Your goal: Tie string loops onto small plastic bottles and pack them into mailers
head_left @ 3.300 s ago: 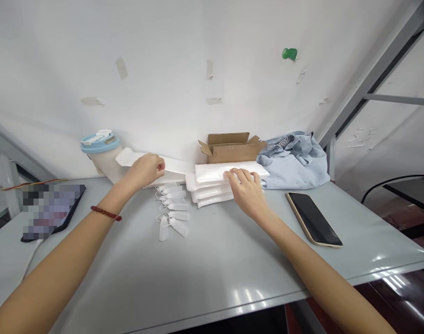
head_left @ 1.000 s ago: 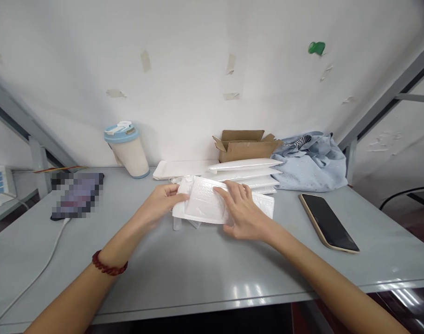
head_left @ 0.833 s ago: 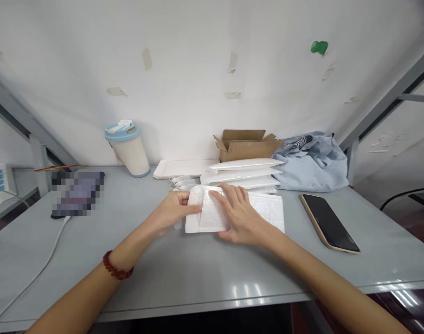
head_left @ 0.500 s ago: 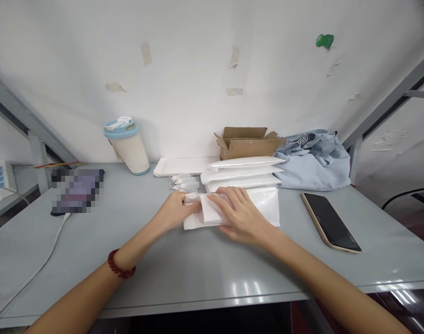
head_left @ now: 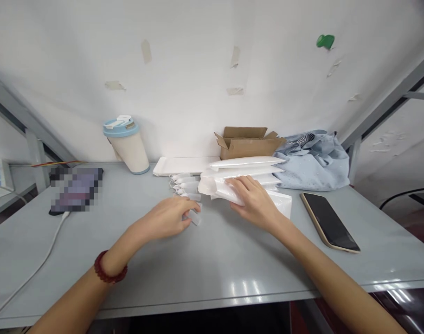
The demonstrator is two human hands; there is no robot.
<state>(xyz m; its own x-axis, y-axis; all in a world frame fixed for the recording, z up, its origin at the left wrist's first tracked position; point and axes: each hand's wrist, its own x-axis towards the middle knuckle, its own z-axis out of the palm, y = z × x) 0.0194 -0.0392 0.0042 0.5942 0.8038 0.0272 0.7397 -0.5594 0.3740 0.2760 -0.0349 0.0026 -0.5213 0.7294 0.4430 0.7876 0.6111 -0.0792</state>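
Observation:
My right hand [head_left: 255, 202] is wrapped round a white padded envelope [head_left: 229, 192], lifted and tilted with its gaping mouth toward the left. My left hand [head_left: 168, 217] hovers low over the table, thumb and forefinger apart and curved around a small translucent strip [head_left: 194, 217]. Whether the fingertips touch that strip is hard to tell. Several similar translucent pieces [head_left: 189, 185] with thin white strings lie in a row just behind this hand. Behind my right hand, more white padded envelopes [head_left: 247, 162] lie overlapping in a stack.
A flat white envelope [head_left: 184, 165] lies along the wall beside an open cardboard box [head_left: 248, 147]. At the right are a light-blue cloth bag [head_left: 312, 162] and a phone [head_left: 330, 222]. A lidded cup [head_left: 128, 148] and a blurred, cabled device [head_left: 78, 190] stand at the left.
My left hand has let go of the envelope's mouth and moved down-left to the translucent pieces. My right hand has raised and tilted the envelope, shifting slightly right.

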